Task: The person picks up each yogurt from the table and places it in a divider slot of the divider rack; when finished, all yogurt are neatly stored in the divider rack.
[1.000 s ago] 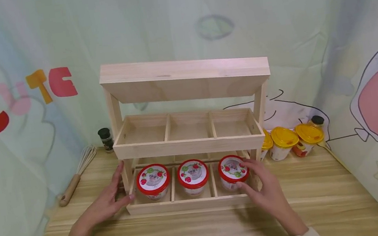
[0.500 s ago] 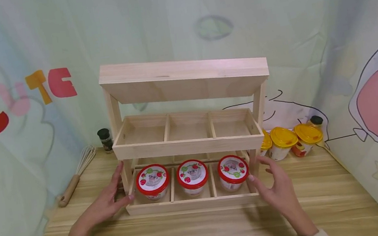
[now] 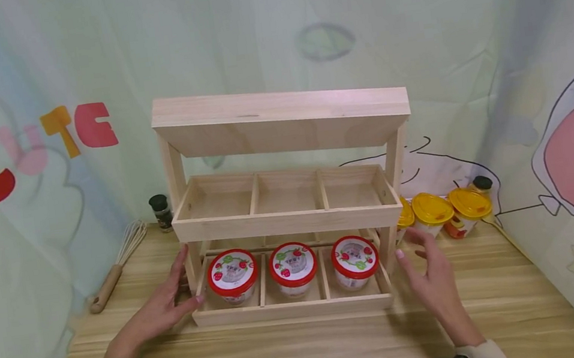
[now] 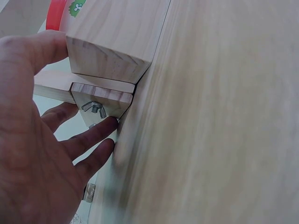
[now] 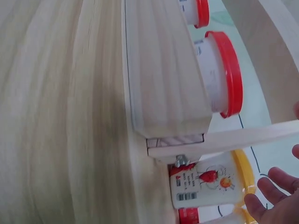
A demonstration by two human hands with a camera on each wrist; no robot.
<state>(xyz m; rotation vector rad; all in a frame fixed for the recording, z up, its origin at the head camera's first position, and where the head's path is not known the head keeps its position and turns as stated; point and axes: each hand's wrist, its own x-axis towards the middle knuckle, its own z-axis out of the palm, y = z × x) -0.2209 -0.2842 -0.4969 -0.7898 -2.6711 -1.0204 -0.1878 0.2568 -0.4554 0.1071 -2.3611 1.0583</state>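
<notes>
A pale wooden two-tier display rack (image 3: 287, 222) stands on the table, its upper tray divided into three compartments. Three white tubs with red-rimmed lids, a left tub (image 3: 232, 274), a middle tub (image 3: 293, 266) and a right tub (image 3: 355, 259), fill the lower front compartments. My left hand (image 3: 159, 307) rests at the rack's left end, thumb at the front tray corner. In the left wrist view its other fingers (image 4: 91, 137) spread loosely beside the upright and its wing nut (image 4: 95, 108). Holding nothing, my right hand (image 3: 433, 277) hovers beside the rack's right end, fingers relaxed.
Yellow-lidded tubs (image 3: 432, 214) stand behind the rack at right, near a black-capped jar (image 3: 481, 182) and a thin yellow handle (image 3: 510, 240). A whisk (image 3: 119, 267) and black-capped shaker (image 3: 162, 212) are at left. Printed curtain (image 3: 257, 37) encloses the table's back and sides.
My right hand has let go of the right red-lidded tub and moved right, away from the rack. My left hand and the rack have stayed in place.
</notes>
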